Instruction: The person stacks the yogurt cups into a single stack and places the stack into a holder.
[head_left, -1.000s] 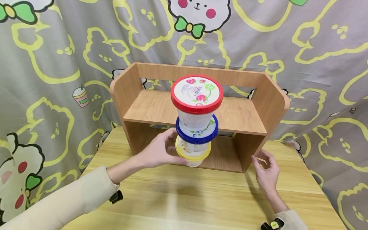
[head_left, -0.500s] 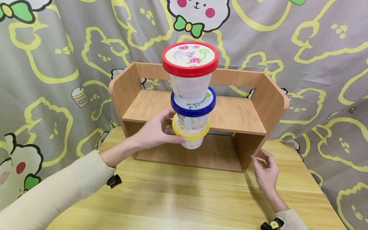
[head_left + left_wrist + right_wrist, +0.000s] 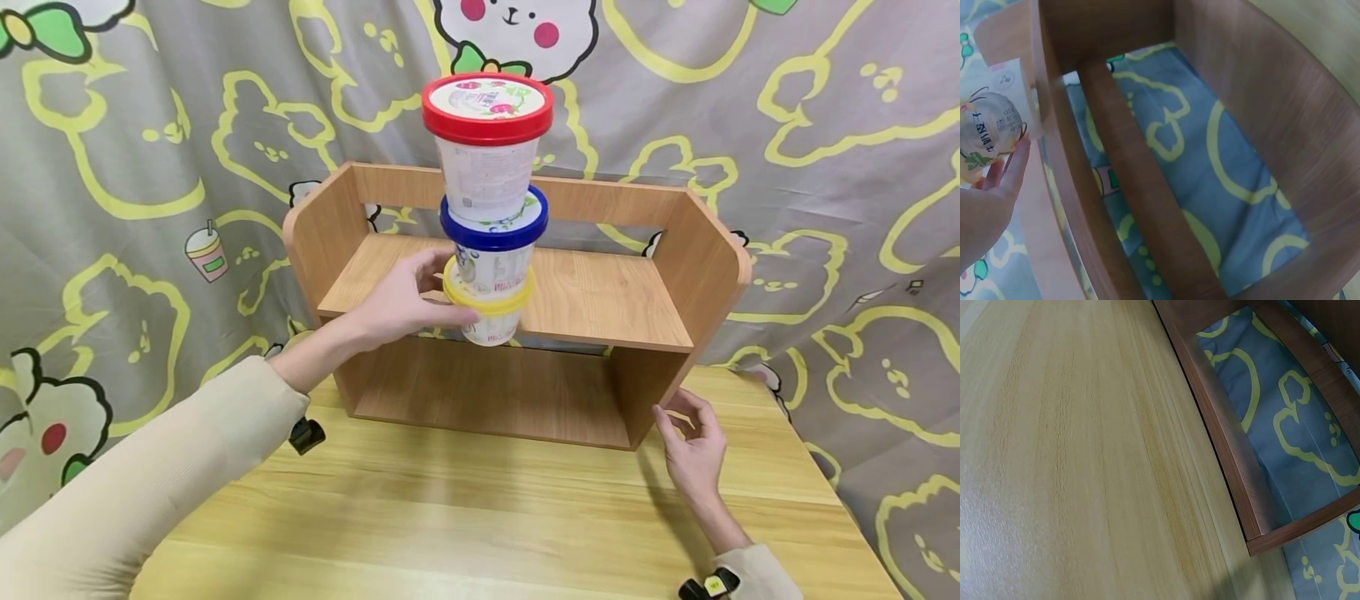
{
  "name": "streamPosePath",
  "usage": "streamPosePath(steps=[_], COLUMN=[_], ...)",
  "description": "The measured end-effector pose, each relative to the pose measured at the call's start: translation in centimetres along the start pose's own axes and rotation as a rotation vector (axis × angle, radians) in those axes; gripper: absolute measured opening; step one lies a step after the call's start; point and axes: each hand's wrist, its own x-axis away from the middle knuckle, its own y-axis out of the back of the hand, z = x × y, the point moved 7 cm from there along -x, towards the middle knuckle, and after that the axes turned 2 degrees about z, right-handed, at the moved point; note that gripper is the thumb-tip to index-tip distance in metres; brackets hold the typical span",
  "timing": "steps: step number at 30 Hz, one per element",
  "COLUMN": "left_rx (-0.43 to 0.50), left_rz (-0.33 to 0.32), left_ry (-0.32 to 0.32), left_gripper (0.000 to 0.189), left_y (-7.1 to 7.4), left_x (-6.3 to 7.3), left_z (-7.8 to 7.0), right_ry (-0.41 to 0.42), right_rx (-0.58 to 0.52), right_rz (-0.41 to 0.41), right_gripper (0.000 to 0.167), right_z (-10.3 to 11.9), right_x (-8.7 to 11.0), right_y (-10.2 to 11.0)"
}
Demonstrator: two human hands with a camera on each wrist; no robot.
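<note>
My left hand (image 3: 397,304) grips the lowest of three stacked tubs, a white tub with a yellow lid (image 3: 491,327). Upon it stands a white tub with a blue lid (image 3: 491,237), and a larger tub with a red lid (image 3: 487,171) tops the stack. The stack is held up in front of the wooden shelf's (image 3: 585,292) upper board. In the left wrist view, the fingers of that hand hold a printed white tub (image 3: 991,125). Beside the shelf's right side panel, my right hand (image 3: 693,450) has loosely bent fingers, its thumb tip at the panel's lower front edge.
The two-level shelf stands on a light wood table (image 3: 450,517), with raised side panels and a back rail (image 3: 600,204). A grey curtain with yellow bear outlines (image 3: 825,208) hangs behind. A strip of tabletop (image 3: 1085,456) lies in front of the shelf.
My left hand has raised the tub stack from the lower compartment's height to the upper board's height, slightly leftward and farther away. My right hand has stayed beside the side panel.
</note>
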Motion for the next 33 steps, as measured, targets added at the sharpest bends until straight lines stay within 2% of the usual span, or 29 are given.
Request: streamPosePath(steps=[10,15,27,33], left_rx=[-0.053,-0.05,-0.01,-0.03], left_rz=[-0.05,-0.073,-0.07,-0.05], left_ry=[0.067,0.09,0.113,0.15], left_gripper=[0.077,0.076,0.073,0.075], left_y=[1.2,1.6,1.5,1.5], left_x=[-2.2,-2.9,-4.2,-4.9], left_z=[1.5,1.8,2.1,2.5], right_ry=[0.007,0.008,0.009,0.018], right_rx=[0.017,-0.002,-0.021,-0.028], right_rz=[0.005,0.004,0.005,0.007], right_gripper=[0.039,0.04,0.039,0.039], right_z=[0.1,0.2,0.2,0.3], right_x=[0.0,0.0,0.1,0.1], right_y=[-0.1,-0.1,-0.2,-0.2])
